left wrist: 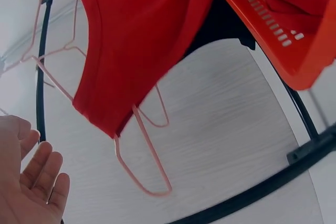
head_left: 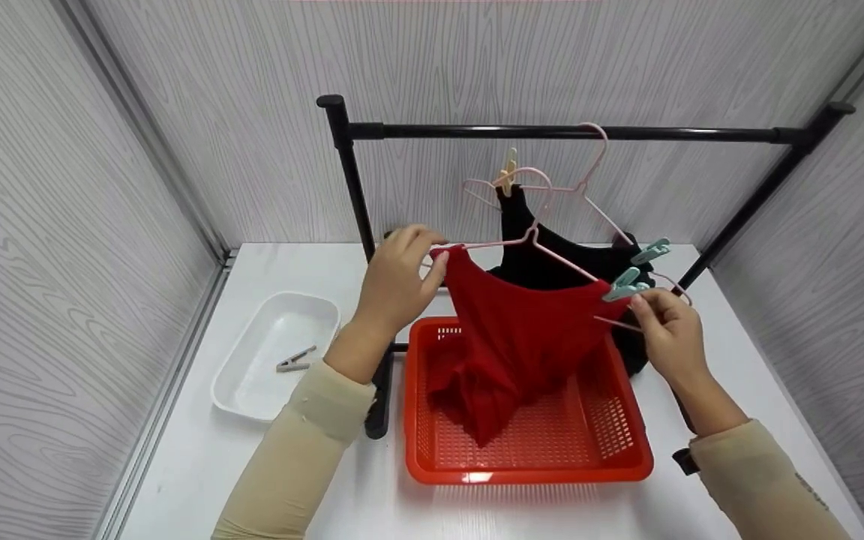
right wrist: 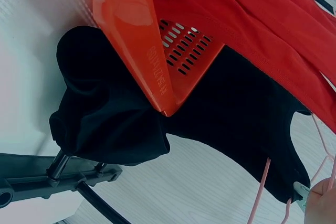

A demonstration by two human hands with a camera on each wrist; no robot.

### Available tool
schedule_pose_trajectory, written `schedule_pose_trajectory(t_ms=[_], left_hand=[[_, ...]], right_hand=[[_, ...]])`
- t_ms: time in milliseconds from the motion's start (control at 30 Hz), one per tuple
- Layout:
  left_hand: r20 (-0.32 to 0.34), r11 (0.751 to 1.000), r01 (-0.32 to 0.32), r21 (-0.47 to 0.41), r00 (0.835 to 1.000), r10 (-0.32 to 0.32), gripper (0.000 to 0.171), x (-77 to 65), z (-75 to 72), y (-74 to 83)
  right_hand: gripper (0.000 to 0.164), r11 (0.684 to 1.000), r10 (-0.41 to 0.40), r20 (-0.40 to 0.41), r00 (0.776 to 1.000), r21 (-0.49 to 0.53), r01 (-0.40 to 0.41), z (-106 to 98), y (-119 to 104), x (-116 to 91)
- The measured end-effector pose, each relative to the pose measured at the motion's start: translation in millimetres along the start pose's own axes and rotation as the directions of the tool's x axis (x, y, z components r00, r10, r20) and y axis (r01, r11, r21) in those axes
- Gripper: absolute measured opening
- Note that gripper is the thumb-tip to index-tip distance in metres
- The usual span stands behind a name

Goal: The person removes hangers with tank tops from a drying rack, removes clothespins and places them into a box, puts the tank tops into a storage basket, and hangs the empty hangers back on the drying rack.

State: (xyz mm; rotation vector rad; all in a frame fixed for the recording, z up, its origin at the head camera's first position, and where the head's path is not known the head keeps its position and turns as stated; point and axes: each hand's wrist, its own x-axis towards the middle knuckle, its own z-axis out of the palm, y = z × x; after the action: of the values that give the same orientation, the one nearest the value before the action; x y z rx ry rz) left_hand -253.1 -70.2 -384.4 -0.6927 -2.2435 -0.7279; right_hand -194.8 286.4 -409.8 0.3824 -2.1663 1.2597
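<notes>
Overhead, two hands: left hand (head_left: 394, 281) and right hand (head_left: 668, 330) each pinching one pink hanger (head_left: 544, 251), one red garment (head_left: 522, 341), one orange basket (head_left: 529, 469)

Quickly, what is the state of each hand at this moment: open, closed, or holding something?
Left hand: fingers pinch the red garment at the pink hanger end.
Right hand: fingers pinch the hanger's other end, beside a teal clothespin.

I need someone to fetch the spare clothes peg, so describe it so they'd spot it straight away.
Start at the black clothes rail, then look left of the red basket to the white tray. The peg lies alone inside it, grey, unlike the pale green pegs clipped on the hangers.
</notes>
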Motion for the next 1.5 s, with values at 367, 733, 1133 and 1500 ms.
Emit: schedule_pose_trajectory(t_ms=[367, 733, 1133, 1500], left_hand=[[0.005, 0.995, -0.06, -0.079, 0.998, 0.061, 0.018, 9.1, 24.9, 33.4], [0.037, 0.979, -0.153, -0.137, 0.987, 0.159, 0.026, 16.7, 45.8, 72.0], [0.146, 0.977, -0.207, -0.05, 0.966, 0.213, 0.035, 28.2, 61.2, 95.1], [0.252, 0.958, -0.274, 0.088, 0.936, 0.245, 0.042, 31.3, 73.8, 109.6]], right_hand=[[0.012, 1.0, 0.025, 0.009, 1.0, 0.011, -0.025, 2.3, 1.6, 0.2], [0.012, 1.0, 0.007, 0.016, 1.0, 0.006, -0.007, 4.5, 1.7, -1.5], [0.012, 1.0, 0.005, 0.016, 1.0, 0.001, -0.005, 6.1, -3.1, -0.1], [0.01, 1.0, -0.015, 0.01, 1.0, -0.003, 0.015, 5.0, -5.1, -2.8]])
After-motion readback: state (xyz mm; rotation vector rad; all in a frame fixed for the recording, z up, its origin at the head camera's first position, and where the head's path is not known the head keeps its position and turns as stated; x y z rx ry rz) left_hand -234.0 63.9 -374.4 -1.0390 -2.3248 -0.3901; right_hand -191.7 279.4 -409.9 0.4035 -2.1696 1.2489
